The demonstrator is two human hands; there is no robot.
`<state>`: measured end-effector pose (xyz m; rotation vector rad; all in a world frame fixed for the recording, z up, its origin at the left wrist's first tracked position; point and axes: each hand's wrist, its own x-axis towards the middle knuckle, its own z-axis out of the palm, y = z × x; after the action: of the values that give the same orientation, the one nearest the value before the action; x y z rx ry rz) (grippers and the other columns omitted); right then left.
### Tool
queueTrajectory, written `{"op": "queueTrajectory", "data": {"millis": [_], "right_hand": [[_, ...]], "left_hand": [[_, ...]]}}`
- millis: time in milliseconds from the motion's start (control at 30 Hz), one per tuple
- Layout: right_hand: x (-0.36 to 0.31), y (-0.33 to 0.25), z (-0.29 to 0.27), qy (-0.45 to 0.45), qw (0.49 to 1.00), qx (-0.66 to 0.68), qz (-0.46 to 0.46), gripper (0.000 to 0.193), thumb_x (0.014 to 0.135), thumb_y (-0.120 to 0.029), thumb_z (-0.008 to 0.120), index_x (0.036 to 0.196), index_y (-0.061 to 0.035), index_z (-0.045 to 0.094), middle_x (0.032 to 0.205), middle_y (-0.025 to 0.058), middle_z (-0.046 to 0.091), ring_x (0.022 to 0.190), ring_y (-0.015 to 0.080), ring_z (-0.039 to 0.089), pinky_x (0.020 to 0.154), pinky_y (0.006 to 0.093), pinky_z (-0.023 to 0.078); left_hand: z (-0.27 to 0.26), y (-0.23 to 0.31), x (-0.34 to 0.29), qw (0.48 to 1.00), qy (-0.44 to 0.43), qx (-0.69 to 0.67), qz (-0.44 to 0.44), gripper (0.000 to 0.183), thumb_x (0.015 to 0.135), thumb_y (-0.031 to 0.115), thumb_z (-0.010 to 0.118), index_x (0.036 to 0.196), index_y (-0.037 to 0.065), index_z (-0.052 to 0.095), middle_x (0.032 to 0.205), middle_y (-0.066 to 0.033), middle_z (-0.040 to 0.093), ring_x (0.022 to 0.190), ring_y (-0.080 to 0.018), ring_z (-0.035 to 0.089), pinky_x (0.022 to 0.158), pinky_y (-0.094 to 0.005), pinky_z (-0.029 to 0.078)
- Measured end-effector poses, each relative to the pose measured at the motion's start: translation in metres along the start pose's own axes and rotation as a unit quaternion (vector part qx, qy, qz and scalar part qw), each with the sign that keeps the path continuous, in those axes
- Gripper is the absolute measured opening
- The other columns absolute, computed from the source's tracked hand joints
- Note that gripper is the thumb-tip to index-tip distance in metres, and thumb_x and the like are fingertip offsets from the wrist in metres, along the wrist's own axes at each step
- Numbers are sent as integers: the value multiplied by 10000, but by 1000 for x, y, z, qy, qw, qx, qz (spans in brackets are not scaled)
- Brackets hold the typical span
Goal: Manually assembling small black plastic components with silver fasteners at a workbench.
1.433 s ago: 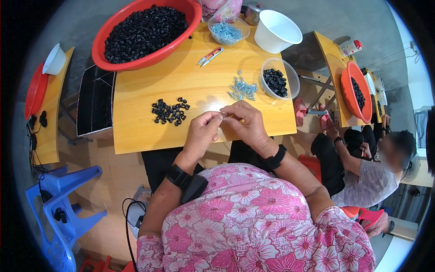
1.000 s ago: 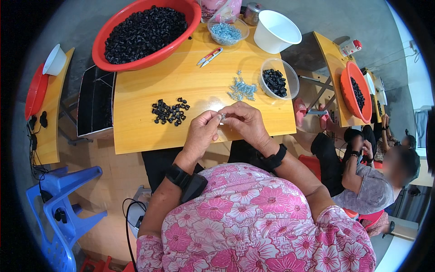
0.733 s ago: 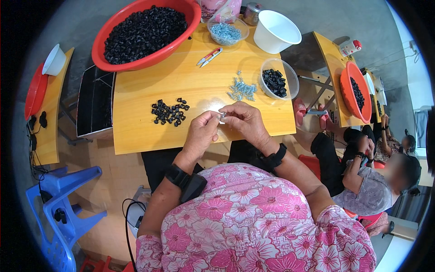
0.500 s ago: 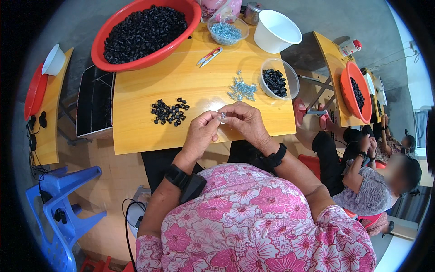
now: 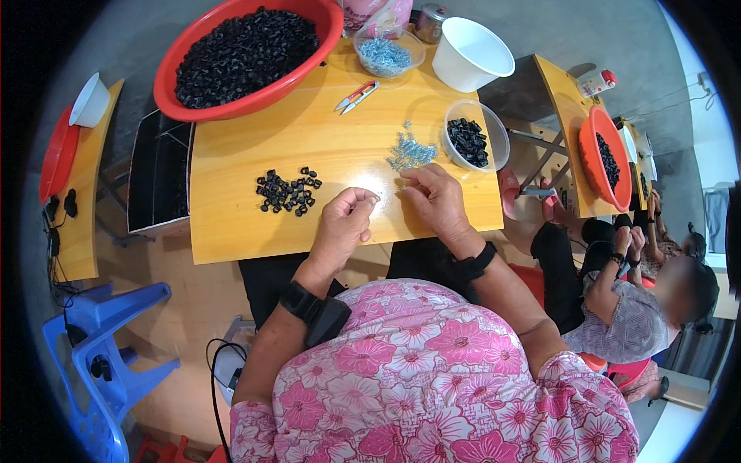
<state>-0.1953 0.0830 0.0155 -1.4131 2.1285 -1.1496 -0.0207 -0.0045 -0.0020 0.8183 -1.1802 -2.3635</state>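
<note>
The left hand pinched a tiny piece between thumb and finger, so its grip was closed on that piece, held up just over the wooden surface where it was easy to see. The right hand rested at about three o'clock from it, fingers curled down onto the surface; whether its grip held anything could not be told. Just past those fingers, at twelve o'clock, lay a small heap of silver screws, close enough to pick from. A little pile of black pieces sat at nine o'clock from the left hand, also within easy reach. At two o'clock stood a clear bowl of black pieces. Farther back were a big red bowl heaped with more black pieces, a clear bowl of screws, a white tub and small snips. Another person sat well apart at four o'clock.
</note>
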Motion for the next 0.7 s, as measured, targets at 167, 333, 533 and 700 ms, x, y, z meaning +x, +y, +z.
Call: {"op": "queueTrajectory", "data": {"millis": [167, 333, 533, 700], "right_hand": [[-3, 4, 1, 35, 995, -84, -28, 175, 758, -97, 688, 923, -50, 660, 795, 130, 593, 702, 322, 606, 637, 374, 492], [-6, 5, 5, 75, 992, -96, -34, 273, 758, -26, 700, 1026, -43, 651, 776, 112, 608, 643, 235, 620, 590, 314, 501], [-11, -5, 4, 48, 999, 15, 3, 185, 813, -45, 643, 995, -27, 668, 807, 118, 618, 703, 230, 615, 658, 309, 492], [-12, -14, 11, -46, 985, 167, 11, 178, 837, -16, 616, 994, -13, 699, 879, 99, 661, 812, 177, 619, 755, 287, 481]], "left_hand": [[0, -2, 1, 1000, -1, 14, 5, 111, 962, 153, 543, 991, 49, 564, 669, 82, 369, 502, -10, 290, 481, -195, 308], [1, -2, 1, 1000, 5, 27, 9, 115, 957, 148, 551, 995, 41, 573, 667, 80, 375, 502, -10, 297, 477, -194, 316], [1, -2, 0, 999, 8, 38, 16, 116, 955, 145, 556, 977, 36, 588, 653, 78, 387, 501, -14, 307, 471, -197, 325], [1, -4, 2, 996, 1, 79, 33, 112, 958, 147, 552, 964, 42, 592, 654, 79, 393, 515, -11, 324, 472, -191, 338]]}}
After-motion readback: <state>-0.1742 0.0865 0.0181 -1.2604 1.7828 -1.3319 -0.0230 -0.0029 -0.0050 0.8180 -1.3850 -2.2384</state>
